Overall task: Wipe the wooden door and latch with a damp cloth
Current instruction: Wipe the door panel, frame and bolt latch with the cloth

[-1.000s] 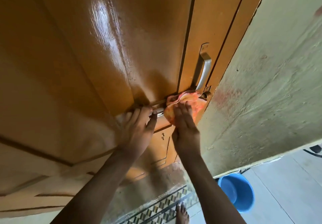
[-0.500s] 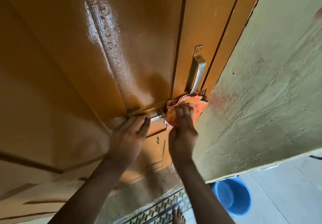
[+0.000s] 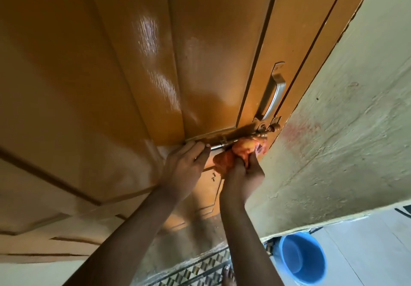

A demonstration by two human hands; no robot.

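Observation:
A glossy orange-brown wooden door (image 3: 138,67) fills the upper left, with wet streaks catching light. A metal sliding latch (image 3: 246,137) runs across it, just under a silver pull handle (image 3: 272,95). My left hand (image 3: 185,170) grips the latch bolt's left end, fingers wrapped over it. Bunched in my right hand (image 3: 243,177) is an orange cloth (image 3: 235,154), pressed up against the underside of the latch rod. The latch's right end by the door edge is uncovered.
A rough pale plaster wall (image 3: 338,143) meets the door edge on the right. A blue bucket (image 3: 302,258) stands on the light floor at lower right. A patterned tile threshold (image 3: 200,268) and my bare toes (image 3: 228,274) lie below.
The cloth has slid down and left, off the latch's right end, which now shows. My right hand has turned and bunched the cloth under the rod. My left hand stays on the bolt.

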